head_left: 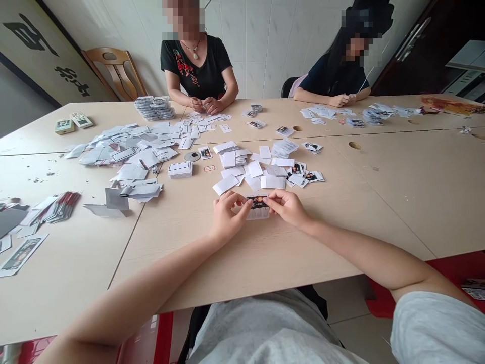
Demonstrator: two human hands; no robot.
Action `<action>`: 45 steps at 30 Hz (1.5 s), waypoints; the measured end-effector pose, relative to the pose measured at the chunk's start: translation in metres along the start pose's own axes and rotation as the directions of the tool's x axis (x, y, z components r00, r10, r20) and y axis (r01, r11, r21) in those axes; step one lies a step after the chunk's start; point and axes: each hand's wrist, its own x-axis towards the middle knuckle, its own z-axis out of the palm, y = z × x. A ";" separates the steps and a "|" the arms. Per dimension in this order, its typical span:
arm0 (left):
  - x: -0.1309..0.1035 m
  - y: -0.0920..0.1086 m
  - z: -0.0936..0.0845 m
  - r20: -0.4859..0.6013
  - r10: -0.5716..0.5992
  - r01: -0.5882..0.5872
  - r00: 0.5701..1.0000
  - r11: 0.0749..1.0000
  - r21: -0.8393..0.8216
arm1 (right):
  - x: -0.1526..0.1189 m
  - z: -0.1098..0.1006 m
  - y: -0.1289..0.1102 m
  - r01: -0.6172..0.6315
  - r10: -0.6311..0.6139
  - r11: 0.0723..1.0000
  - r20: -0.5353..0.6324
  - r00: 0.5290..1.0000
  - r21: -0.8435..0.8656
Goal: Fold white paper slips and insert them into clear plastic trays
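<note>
A small clear packet [258,212] with a black printed card in its upper part is held upright just above the table, near the front. Its left edge is pinched between the thumb and fingers of my left hand [230,215]. The right edge is gripped the same way by my right hand [288,206]. Just beyond both hands lie loose white cards [273,182] and a few black printed cards [314,176]. A neat stack of white cards [180,170] sits to the left, beside a grey round disc [192,156].
Heaps of white packets [129,144] cover the table's [182,268] left middle. Red-edged packets [62,207] lie far left. Two people sit across, their hands over small items. Stacked packets [153,108] and two remotes [81,120] stand at the back left.
</note>
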 end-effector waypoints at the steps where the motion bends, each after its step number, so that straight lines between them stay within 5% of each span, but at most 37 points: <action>1: 0.000 0.000 0.001 -0.008 -0.009 0.009 1.000 1.000 -0.013 | 0.000 0.000 0.000 -0.001 0.001 1.000 -0.004 1.000 -0.011; 26: -0.006 0.004 0.008 0.045 0.030 -0.035 0.999 0.993 0.112 | -0.003 0.002 -0.007 0.130 -0.158 0.929 -0.052 0.986 -0.347; 45: -0.006 0.004 0.011 0.030 0.074 -0.077 0.997 0.991 0.106 | -0.003 0.002 -0.012 0.164 -0.197 0.909 -0.047 0.979 -0.384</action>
